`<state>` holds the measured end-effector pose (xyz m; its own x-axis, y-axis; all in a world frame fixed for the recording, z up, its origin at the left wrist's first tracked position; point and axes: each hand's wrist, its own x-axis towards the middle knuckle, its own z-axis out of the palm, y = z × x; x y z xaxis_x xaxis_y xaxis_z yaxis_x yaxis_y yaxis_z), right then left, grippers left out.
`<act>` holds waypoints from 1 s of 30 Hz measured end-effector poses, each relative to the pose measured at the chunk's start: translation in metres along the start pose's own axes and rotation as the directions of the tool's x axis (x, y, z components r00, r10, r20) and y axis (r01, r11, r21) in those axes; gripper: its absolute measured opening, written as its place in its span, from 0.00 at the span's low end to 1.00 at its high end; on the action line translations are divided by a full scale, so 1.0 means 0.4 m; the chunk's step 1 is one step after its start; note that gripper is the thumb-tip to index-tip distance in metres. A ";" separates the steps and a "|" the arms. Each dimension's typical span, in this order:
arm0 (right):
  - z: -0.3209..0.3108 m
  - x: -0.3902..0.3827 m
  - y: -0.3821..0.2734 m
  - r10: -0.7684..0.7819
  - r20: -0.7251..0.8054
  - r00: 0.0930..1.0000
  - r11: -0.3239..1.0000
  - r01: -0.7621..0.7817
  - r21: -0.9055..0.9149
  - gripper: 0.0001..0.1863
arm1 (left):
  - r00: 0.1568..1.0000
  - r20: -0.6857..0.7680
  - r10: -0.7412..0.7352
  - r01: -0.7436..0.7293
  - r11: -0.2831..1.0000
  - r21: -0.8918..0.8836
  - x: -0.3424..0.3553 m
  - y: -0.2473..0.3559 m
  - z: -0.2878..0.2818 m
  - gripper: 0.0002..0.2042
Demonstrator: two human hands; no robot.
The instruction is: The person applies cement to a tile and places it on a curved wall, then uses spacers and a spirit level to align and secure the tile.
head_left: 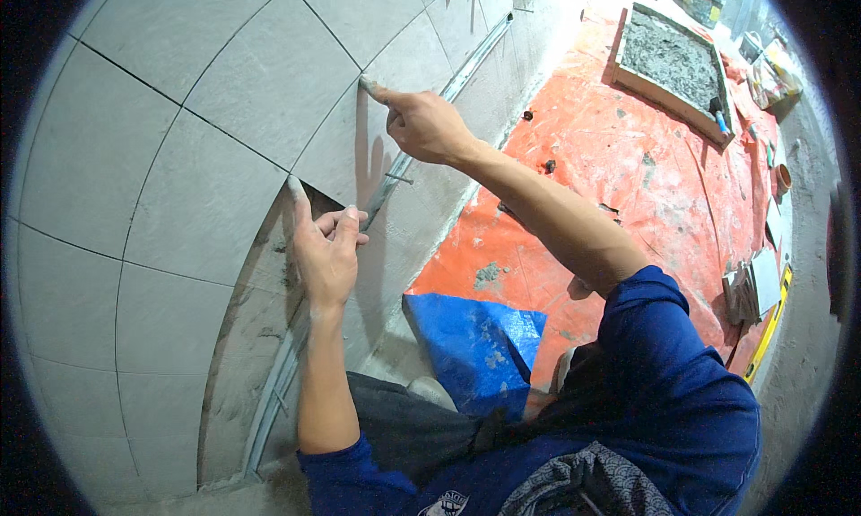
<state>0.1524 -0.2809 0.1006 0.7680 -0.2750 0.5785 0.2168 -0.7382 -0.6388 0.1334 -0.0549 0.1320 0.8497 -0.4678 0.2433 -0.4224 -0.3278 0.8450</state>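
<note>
A grey tiled wall [179, 121] fills the left half of the view. One grey tile [336, 144] sits at the bottom row above a metal rail [466, 63]. My left hand [325, 247] presses its forefinger tip on that tile's lower corner, the other fingers curled. My right hand [423, 121] touches the tile's upper corner with an extended forefinger. Both fingertips are coated in pale mortar. Neither hand holds a tool. Below the left hand is a bare grey mortar patch [251, 337] with no tile.
An orange tarp [628, 166] covers the floor, with a blue tarp piece [475, 341] near my knees. A wooden tray of grey mortar [673, 63] stands at the far right. A yellow level [767, 328] and stacked tiles [749, 292] lie at the right.
</note>
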 end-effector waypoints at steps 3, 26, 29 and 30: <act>-0.009 0.001 -0.009 0.040 0.016 0.999 0.999 -0.040 0.000 0.30 | 1.000 -0.007 0.020 -0.020 1.000 -0.007 0.000 -0.009 -0.002 0.40; -0.029 0.022 0.022 0.029 -0.058 0.998 0.997 -0.033 -0.068 0.37 | 0.930 0.340 0.143 -0.205 0.966 0.155 -0.105 0.055 0.005 0.16; -0.025 0.019 0.020 0.049 -0.026 0.998 0.994 -0.051 -0.097 0.35 | 0.806 0.432 0.404 -0.476 0.877 0.068 -0.110 0.114 0.039 0.15; -0.024 0.019 0.019 0.038 -0.028 0.999 0.995 -0.040 -0.092 0.34 | 0.757 0.444 0.478 -0.542 0.840 0.018 -0.105 0.139 0.051 0.15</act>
<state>0.1542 -0.2943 0.1050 0.7582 -0.3201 0.5681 0.1296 -0.7799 -0.6123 0.0678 -0.0703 0.1591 0.3013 -0.8758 0.3771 -0.8209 -0.0371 0.5698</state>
